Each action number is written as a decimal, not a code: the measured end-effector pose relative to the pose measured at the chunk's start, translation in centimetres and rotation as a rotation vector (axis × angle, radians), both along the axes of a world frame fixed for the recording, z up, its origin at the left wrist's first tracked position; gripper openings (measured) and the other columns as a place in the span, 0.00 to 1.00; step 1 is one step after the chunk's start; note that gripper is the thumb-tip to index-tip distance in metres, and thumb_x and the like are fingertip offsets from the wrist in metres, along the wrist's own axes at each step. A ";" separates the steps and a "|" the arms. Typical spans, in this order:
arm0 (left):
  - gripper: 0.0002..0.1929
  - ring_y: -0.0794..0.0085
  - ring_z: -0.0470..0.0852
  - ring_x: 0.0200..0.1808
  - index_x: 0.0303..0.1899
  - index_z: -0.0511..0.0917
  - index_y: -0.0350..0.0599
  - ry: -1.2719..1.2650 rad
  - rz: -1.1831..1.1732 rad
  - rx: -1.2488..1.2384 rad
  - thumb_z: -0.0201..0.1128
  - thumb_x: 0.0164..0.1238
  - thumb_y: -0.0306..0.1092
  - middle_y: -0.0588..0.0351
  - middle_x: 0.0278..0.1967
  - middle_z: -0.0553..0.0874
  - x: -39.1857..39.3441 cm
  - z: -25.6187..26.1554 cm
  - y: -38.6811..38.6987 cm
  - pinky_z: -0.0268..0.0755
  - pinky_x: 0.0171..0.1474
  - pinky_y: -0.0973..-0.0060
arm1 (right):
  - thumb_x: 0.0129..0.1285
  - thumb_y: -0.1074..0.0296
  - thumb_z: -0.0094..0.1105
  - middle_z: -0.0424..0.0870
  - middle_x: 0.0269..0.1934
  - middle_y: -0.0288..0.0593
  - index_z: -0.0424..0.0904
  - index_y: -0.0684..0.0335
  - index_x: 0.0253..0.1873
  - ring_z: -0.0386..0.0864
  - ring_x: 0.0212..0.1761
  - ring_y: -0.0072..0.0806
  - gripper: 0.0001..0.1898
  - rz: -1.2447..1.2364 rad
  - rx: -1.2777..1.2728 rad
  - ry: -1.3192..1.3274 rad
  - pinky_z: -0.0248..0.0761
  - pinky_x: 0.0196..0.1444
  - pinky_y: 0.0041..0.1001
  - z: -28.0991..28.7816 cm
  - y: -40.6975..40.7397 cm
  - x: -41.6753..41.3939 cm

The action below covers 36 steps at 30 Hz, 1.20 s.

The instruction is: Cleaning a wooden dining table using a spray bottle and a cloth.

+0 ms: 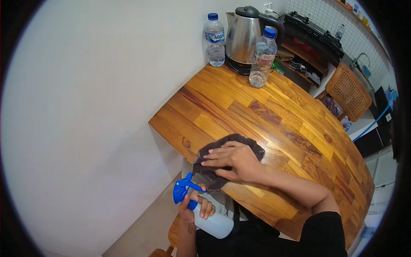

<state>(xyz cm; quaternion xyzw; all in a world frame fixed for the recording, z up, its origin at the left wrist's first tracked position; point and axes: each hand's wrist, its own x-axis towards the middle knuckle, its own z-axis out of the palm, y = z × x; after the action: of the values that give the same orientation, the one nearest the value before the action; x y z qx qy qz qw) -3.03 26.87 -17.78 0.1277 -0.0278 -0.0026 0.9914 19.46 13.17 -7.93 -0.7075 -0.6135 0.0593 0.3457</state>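
My right hand [236, 160] lies flat, palm down, on a dark brown cloth [229, 140]. The cloth is spread on the wooden tabletop [224, 109] near its front edge, and part of it hangs over that edge. Below the edge, my left hand [200, 205] grips a spray bottle [216, 225] around its neck. The bottle has a translucent white body and a blue trigger head [182, 190]. It is tilted, with a finger at the trigger. My right palm and the cloth under it are hidden.
At the table's far end stand a steel electric kettle [243, 37] and two clear plastic water bottles, one by the wall [215, 53] and one in front [260, 69]. A white wall [96, 96] borders the left. Beyond are a cane-backed chair [350, 91] and a gas stove [314, 35].
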 end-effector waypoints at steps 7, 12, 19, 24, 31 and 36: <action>0.32 0.58 0.82 0.25 0.66 0.60 0.36 0.049 -0.005 0.316 0.63 0.76 0.48 0.47 0.21 0.80 -0.2 0.3 2.1 0.74 0.43 0.59 | 0.62 0.63 0.70 0.89 0.58 0.41 0.89 0.50 0.58 0.85 0.63 0.36 0.18 -0.155 0.126 -0.075 0.74 0.64 0.38 -1.3 8.8 6.0; 0.27 0.65 0.84 0.28 0.67 0.63 0.36 0.140 -0.012 0.688 0.65 0.75 0.32 0.51 0.23 0.81 -0.1 3.5 1.2 0.77 0.41 0.67 | 0.61 0.64 0.69 0.91 0.52 0.41 0.90 0.52 0.54 0.86 0.57 0.42 0.16 -0.303 0.220 -0.040 0.76 0.60 0.38 -2.0 14.2 9.4; 0.24 0.86 0.68 0.26 0.62 0.75 0.40 0.241 -0.024 1.200 0.73 0.68 0.29 0.68 0.23 0.72 0.0 7.3 -1.7 0.58 0.32 0.82 | 0.64 0.63 0.65 0.90 0.54 0.44 0.89 0.55 0.55 0.85 0.58 0.39 0.16 -0.363 0.260 -0.180 0.73 0.60 0.40 -2.4 15.4 9.2; 0.23 0.87 0.67 0.24 0.62 0.77 0.38 0.375 0.072 1.078 0.71 0.68 0.28 0.68 0.21 0.70 -0.5 7.7 -1.6 0.57 0.31 0.81 | 0.65 0.64 0.64 0.90 0.55 0.46 0.89 0.56 0.55 0.84 0.63 0.38 0.16 -0.315 0.160 -0.162 0.71 0.60 0.38 -2.4 12.2 6.8; 0.24 0.86 0.69 0.25 0.61 0.77 0.35 0.235 0.178 1.091 0.70 0.64 0.29 0.68 0.23 0.74 -1.4 5.4 1.1 0.58 0.34 0.81 | 0.66 0.63 0.62 0.86 0.63 0.44 0.87 0.53 0.61 0.80 0.69 0.38 0.19 -0.146 0.045 -0.197 0.69 0.66 0.42 -0.8 0.6 -1.1; 0.25 0.85 0.72 0.28 0.60 0.75 0.32 0.209 0.166 1.029 0.71 0.62 0.29 0.65 0.25 0.76 -1.7 4.8 2.0 0.62 0.38 0.80 | 0.64 0.62 0.64 0.86 0.63 0.42 0.88 0.51 0.60 0.81 0.69 0.36 0.19 -0.168 -0.108 -0.164 0.69 0.68 0.42 1.1 -5.0 -5.2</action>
<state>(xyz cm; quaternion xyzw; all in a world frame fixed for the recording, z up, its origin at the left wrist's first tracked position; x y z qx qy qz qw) -4.77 28.90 -12.95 0.5986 0.0862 0.0501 0.7948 14.23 8.21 -6.79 -0.7765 -0.5742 0.0053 0.2596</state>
